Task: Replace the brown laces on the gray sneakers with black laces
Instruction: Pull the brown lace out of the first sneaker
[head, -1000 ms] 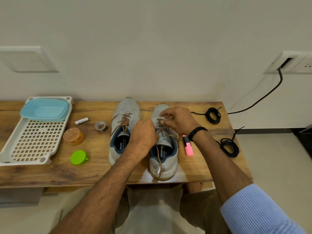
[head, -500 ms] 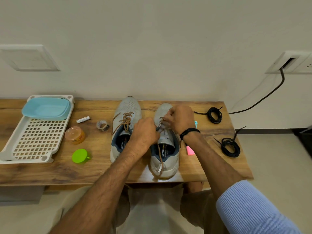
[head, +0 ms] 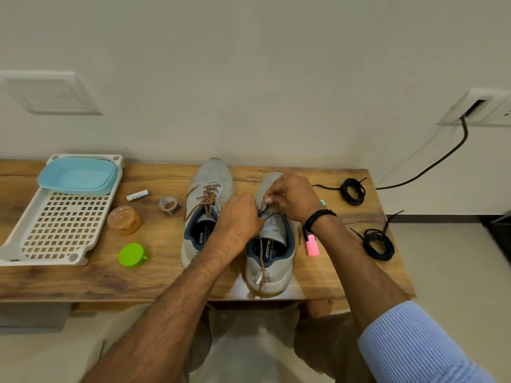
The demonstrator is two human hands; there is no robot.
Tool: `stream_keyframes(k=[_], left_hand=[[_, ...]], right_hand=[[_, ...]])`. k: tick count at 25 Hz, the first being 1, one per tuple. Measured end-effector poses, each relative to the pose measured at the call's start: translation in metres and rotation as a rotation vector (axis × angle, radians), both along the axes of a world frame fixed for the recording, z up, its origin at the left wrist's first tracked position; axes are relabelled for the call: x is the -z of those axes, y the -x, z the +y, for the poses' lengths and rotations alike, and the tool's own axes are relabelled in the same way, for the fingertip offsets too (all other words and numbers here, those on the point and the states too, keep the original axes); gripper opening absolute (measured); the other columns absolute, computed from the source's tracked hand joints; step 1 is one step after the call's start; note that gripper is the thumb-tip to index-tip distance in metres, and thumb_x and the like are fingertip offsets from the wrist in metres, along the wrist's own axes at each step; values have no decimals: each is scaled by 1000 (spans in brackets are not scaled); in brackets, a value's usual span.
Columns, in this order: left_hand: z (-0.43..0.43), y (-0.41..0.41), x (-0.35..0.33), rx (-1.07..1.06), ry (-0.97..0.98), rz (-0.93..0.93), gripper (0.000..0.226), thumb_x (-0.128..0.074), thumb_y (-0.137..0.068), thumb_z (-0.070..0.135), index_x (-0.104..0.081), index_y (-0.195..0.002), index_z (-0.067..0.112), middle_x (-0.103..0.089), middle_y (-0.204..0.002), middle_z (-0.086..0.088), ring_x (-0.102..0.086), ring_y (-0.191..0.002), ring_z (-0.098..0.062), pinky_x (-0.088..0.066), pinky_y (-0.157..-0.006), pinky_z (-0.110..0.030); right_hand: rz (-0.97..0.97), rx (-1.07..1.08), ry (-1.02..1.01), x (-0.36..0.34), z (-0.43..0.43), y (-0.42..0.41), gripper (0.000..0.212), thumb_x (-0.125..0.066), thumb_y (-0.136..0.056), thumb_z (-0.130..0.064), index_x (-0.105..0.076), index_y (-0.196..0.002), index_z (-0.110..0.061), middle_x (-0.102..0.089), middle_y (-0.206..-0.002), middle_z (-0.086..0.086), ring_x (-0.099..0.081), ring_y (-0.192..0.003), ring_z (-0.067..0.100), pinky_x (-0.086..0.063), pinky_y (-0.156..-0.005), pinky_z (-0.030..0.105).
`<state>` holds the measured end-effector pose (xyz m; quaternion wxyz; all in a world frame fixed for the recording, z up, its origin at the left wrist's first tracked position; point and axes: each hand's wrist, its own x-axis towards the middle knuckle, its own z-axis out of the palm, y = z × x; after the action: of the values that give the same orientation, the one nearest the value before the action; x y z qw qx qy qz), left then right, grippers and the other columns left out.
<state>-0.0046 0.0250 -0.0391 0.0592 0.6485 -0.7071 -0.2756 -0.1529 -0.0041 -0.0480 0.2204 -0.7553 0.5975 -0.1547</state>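
The left hand point(head: 240, 217) and right hand point(head: 293, 200) both pinch the brown lace point(head: 261, 261) over the right sneaker point(head: 272, 275). It stands at the counter's point(head: 166, 283) front edge.

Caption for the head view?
Left hand and right hand work brown lace on right sneaker; black laces coiled nearby.

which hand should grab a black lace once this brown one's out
Right, probably. Both black lace coils lie at the right end of the table, just beyond the right hand; the left hand would have to cross the sneaker whose brown lace both hands grip.
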Motion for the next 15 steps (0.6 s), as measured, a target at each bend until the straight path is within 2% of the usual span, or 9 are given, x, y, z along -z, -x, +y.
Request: stream_keyframes(k=[2, 5, 6, 7, 9, 11, 12, 14, 15], left_hand=[[0, -1, -1, -4, -8, 9, 14, -65, -86, 13, -55, -77, 9, -59, -85, -14, -58, -84, -30, -42, -66, -33], [0, 1, -3, 3, -16, 16, 13, -65, -87, 13, -56, -78, 10, -55, -82, -10, -58, -86, -29, -46, -71, -34], [1, 1, -4, 3, -12, 22, 14, -65, -88, 15, -55, -78, 11, -54, -83, -10, -58, -87, -29, -45, -71, -35], [1, 3, -4, 1, -8, 26, 16, -64, -88, 16, -54, -77, 12, -55, -84, -11, -57, -88, -30, -44, -71, -35], [1, 6, -3, -6, -3, 26, 24, -63, -88, 15, -47, -69, 13, -55, -84, -13, -56, -86, -31, -42, -69, -36], [0, 6, 0, 1, 8, 15, 24, -62, -88, 14, -49, -68, 11, -53, -80, -11, -57, -86, -31, -42, -68, -36], [0, 6, 1, 2, 15, 15, 18, -63, -88, 15, -54, -73, 10, -54, -81, -11, -60, -88, -33, -43, -68, -35], [-2, 6, 3, 2, 24, 21, 11, -65, -88, 17, -64, -87, 6, -59, -87, -13, -62, -93, -34, -44, -68, -35], [-2, 6, 4, -1, 24, 17, 13, -65, -89, 17, -67, -93, 5, -60, -89, -13, -62, -93, -33, -44, -67, -34]], right_hand=[[-67, 151, 28, -1, 0, 1, 11, -73, -85, -17, -79, -93, -13, -75, -93, 0, -59, -81, 4, -42, -75, 16], [-190, 727, 127, -1, -1, 14, 13, -70, -87, -17, -78, -94, -11, -76, -95, 3, -67, -87, 12, -41, -72, 18], [-204, 838, 134, -1, 0, 18, 13, -70, -87, -17, -78, -94, -10, -76, -96, 5, -68, -90, 16, -41, -72, 20], [-199, 839, 145, 0, -1, 19, 14, -70, -88, -18, -77, -97, -10, -75, -99, 6, -68, -94, 19, -42, -74, 21], [-203, 629, 141, -2, -2, 15, 24, -70, -89, -18, -73, -113, -18, -66, -117, 6, -59, -111, 18, -43, -90, 24], [-223, 360, 68, -4, -1, 7, 40, -71, -88, -22, -64, -126, -30, -47, -137, 5, -39, -129, 20, -32, -107, 30], [-181, 246, 33, -3, -2, 4, 40, -71, -87, -24, -64, -126, -33, -42, -141, 6, -33, -134, 22, -27, -110, 33], [-13, 46, -8, 4, -3, 3, 30, -70, -88, -28, -70, -117, -32, -50, -139, 4, -34, -136, 22, -21, -113, 36], [29, -20, -29, 9, -4, 5, 23, -69, -88, -29, -73, -111, -30, -60, -127, 0, -41, -132, 21, -24, -113, 39]])
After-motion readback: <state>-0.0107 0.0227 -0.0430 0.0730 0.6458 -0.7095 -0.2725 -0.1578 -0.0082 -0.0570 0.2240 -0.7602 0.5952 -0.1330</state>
